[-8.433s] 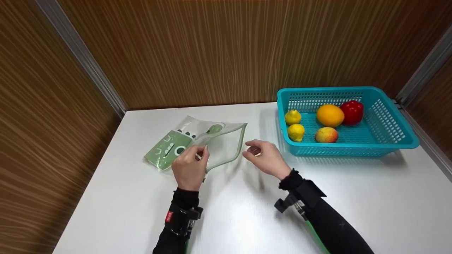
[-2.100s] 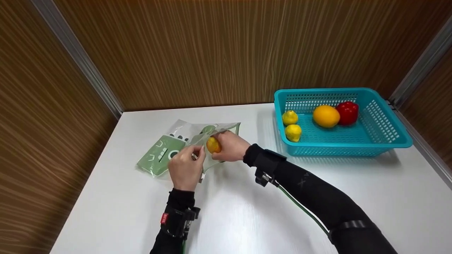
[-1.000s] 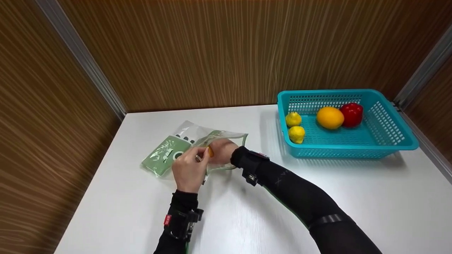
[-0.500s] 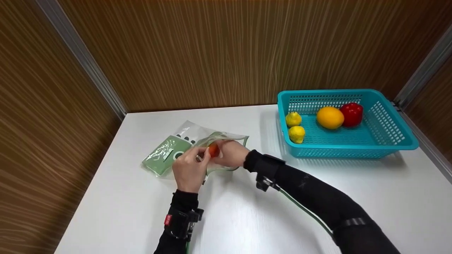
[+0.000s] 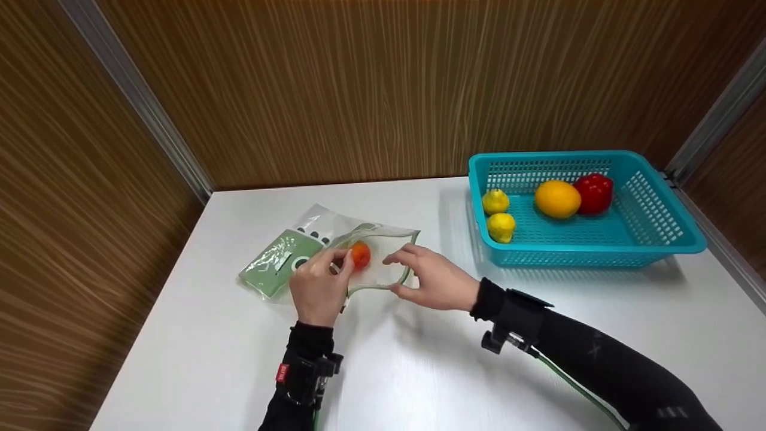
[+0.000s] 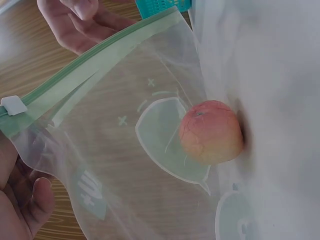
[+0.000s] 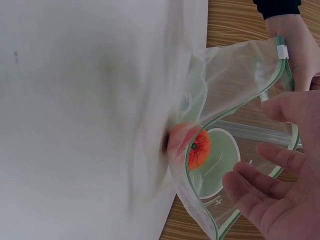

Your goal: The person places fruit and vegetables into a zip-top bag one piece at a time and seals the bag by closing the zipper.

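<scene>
In the head view, a clear zip bag (image 5: 281, 263) with green prints lies on the white table, its mouth gaping toward the right. My left hand (image 5: 318, 290) pinches the near side of that mouth between thumb and fingers. A red-orange peach (image 5: 361, 255) sits inside the bag just past the opening; the left wrist view shows the same peach (image 6: 211, 132) through the clear plastic. My right hand (image 5: 440, 278) is at the mouth's right side, thumb and fingers spread, holding nothing. A white slider (image 6: 13, 105) sits at one end of the green zip.
A turquoise basket (image 5: 589, 254) stands at the back right. Inside are two small yellow fruits (image 5: 501, 227), a large orange fruit (image 5: 557, 199) and a red bell-pepper-shaped piece (image 5: 595, 193). Wood-grain panels (image 5: 383, 90) border the table at the back and sides.
The peach has gone from the basket into the bag. My right hand has let go of it and drawn back to the right, out of the bag. My left hand keeps its pinch.
</scene>
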